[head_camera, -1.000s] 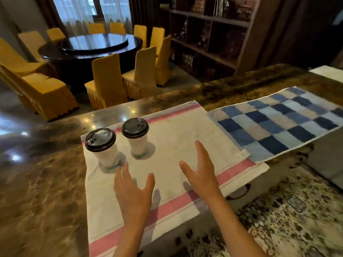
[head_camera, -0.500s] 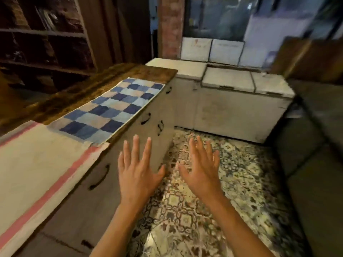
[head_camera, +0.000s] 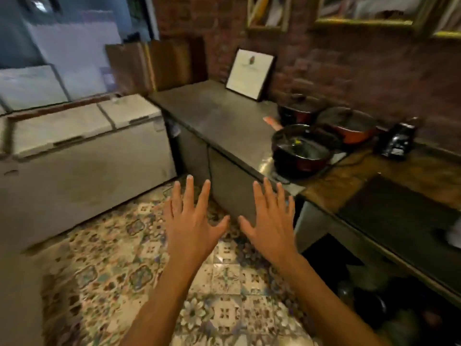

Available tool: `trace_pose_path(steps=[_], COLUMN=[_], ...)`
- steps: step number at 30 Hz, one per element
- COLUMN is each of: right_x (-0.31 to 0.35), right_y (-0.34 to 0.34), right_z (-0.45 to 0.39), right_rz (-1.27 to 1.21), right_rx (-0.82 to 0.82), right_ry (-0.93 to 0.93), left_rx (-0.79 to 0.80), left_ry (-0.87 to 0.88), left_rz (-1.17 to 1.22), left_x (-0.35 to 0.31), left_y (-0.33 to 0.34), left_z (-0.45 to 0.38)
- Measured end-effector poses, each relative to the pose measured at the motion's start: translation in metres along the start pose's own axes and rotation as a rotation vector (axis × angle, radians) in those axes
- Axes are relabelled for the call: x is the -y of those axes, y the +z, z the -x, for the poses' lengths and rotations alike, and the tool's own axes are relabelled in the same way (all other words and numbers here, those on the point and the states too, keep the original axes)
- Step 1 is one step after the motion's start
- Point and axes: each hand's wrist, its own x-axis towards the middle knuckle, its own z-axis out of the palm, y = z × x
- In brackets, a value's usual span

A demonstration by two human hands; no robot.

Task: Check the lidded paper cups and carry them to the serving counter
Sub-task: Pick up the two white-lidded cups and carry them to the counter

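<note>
No lidded paper cup is in view now. My left hand (head_camera: 192, 223) and my right hand (head_camera: 270, 223) are held out in front of me, side by side, palms down over the patterned tile floor (head_camera: 139, 265). The fingers of both are straight and spread, and neither hand holds or touches anything. Beyond my fingertips runs a grey steel counter (head_camera: 219, 121) along the brick wall.
Several dark and red pots (head_camera: 301, 148) stand on the counter's right part, with a framed sheet (head_camera: 249, 73) leaning on the wall behind. A black device (head_camera: 396, 138) sits on the wooden worktop (head_camera: 374, 178) at right. White chest freezers (head_camera: 82, 151) fill the left.
The view has swung right, away from the towel-covered counter with the two cups, past the chest freezers to the steel counter with pots. Both hands stay open and empty.
</note>
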Motion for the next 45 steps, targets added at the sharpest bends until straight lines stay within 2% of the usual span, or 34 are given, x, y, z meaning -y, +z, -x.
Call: trace_pose_path(steps=[7, 12, 17, 23, 27, 34, 38, 42, 45], right_x=[-0.136, -0.217, -0.289, -0.375, -0.443, -0.565, -0.611, -0.64, -0.656], right_y=[-0.008, -0.027, -0.048, -0.077, -0.098, -0.129, -0.132, -0.122, -0.115], right_z=[-0.049, -0.057, -0.041, 0.001, 0.033, 0.083, 0.107, 0.123, 0.13], right_rz=[0.139, 0.212, 0.279, 0.297, 0.293, 0.28, 0.214, 0.117, -0.019], right_rx=[-0.05, -0.101, -0.13, -0.216, -0.251, -0.268, -0.274, -0.287, -0.336], right_ry=[0.311, 0.517, 0.687, 0.905, 0.982, 1.054, 1.083, 1.134, 1.185], left_rx=[0.077, 0.151, 0.228, 0.366, 0.38, 0.446, 0.537, 0.621, 0.737], left_ry=[0.29, 0.452, 0.592, 0.675, 0.768, 0.816, 0.763, 0.643, 0.438], left_rz=[0.154, 0.264, 0.348, 0.455, 0.475, 0.462, 0.472, 0.522, 0.624], left_x=[-0.13, -0.216, -0.301, -0.415, -0.494, -0.622, -0.666, -0.683, -0.688], left_y=[0.094, 0.141, 0.175, 0.199, 0.217, 0.249, 0.264, 0.282, 0.297], left_z=[-0.103, -0.144, -0.157, -0.139, -0.12, -0.079, -0.058, -0.046, -0.043])
